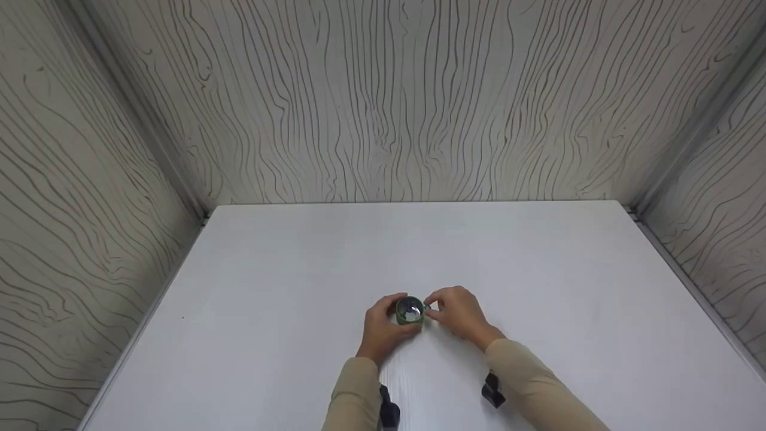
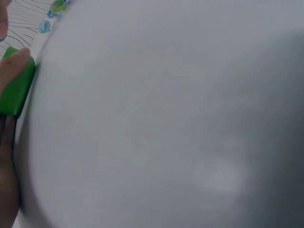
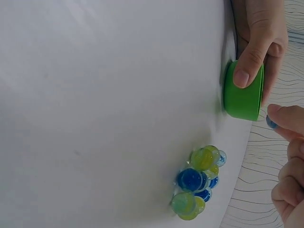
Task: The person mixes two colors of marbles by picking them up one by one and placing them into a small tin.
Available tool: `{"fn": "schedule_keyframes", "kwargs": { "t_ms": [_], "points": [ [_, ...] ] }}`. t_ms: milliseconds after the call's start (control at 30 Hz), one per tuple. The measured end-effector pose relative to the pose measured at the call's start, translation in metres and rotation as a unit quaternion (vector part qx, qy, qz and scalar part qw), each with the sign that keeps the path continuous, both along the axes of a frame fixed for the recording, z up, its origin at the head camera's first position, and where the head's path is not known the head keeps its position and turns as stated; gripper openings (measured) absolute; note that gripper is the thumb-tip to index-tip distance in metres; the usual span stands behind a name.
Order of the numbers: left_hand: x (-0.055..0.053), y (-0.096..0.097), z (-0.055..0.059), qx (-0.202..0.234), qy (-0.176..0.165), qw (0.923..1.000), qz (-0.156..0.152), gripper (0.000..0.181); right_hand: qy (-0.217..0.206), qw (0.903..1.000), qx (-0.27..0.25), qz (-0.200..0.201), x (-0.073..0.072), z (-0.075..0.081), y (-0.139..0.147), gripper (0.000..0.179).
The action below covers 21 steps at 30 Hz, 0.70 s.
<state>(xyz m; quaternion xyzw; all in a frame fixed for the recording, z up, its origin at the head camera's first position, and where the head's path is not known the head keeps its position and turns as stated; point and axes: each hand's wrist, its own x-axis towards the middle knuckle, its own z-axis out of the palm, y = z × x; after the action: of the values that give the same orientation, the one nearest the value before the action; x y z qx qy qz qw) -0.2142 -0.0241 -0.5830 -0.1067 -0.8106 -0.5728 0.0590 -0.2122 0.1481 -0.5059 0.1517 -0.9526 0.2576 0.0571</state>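
A small round green container (image 1: 410, 310) stands on the white table, its open top facing up and a shiny surface showing inside. My left hand (image 1: 381, 330) grips it from the left, thumb along the near side and fingers round the far side; in the right wrist view the thumb presses on the green wall (image 3: 242, 100). Just to the right of the rim, my right hand (image 1: 459, 311) pinches a blue glass marble (image 3: 270, 122) between thumb and forefinger. Several blue, yellow and pale green marbles (image 3: 192, 179) lie clustered on the table beside the container in the right wrist view.
The white table (image 1: 287, 263) stretches out around both hands. Wood-grain patterned panels (image 1: 383, 108) rise behind it and on both sides. A dark wrist device (image 1: 494, 390) hangs by the right forearm, and another (image 1: 389, 410) by the left.
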Motion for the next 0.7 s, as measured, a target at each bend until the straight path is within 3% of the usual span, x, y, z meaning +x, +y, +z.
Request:
{"fn": "schedule_keyframes", "kwargs": {
  "t_ms": [400, 700],
  "points": [
    [-0.002, 0.001, -0.003, -0.007, 0.008, 0.9999, 0.008, 0.06, -0.017, 0.9997, -0.013, -0.008, -0.005, 0.001, -0.006, 0.012],
    [0.0, 0.0, -0.001, -0.023, 0.014, 0.9996, 0.008, 0.059, -0.001, 0.9999, -0.013, 0.0, -0.005, -0.002, -0.011, 0.012]
  ]
}}
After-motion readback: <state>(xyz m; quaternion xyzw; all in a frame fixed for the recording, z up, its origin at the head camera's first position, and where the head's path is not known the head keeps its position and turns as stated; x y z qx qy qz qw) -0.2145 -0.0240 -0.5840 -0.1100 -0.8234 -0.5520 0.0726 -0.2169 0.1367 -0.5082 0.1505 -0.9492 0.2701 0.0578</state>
